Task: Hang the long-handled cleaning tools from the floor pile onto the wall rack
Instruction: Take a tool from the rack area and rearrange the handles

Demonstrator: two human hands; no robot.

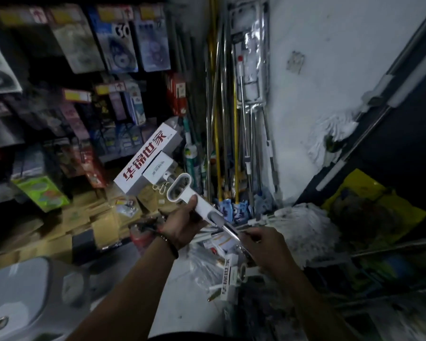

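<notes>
**Q:** Which tool is in hand, and where?

**A:** One mop point(145, 166) is held off the floor to the left of the wall point(305, 82). Its boxed head points up and away toward the shelves point(103, 57). The left hand point(182, 227) is closed round the white sleeve point(182, 190) just below its oval loop. The right hand point(263, 244), lower and nearer the wall, has its fingers curled on the bare metal shaft point(231, 231). Both hands grip, and neither is free.

**Q:** And the rest of the job?

**A:** Most of it appears to remain. The pile point(303, 227) lies at the foot of the wall, with white string heads uppermost. A second boxed mop point(228, 274) lies just out from it. Other poles point(221, 124) stand in the corner where the wall meets the shelves. The rack's hooks cannot be made out, as the view is too dim and blurred.

**Q:** How is the hanging done well?

**A:** The head end looks heavy and sits far from the hands, so the mop will probably want to tip.
- The left hand should bear the weight while the right only steers the shaft.
- Turn the mop upright before nearing the wall, so the box neither sweeps goods off the shelves nor knocks the standing poles.
- The oval loop may be the part to hang by, if a hook accepts it.
- Let go with the left hand last, once the mop hangs without swinging.
</notes>
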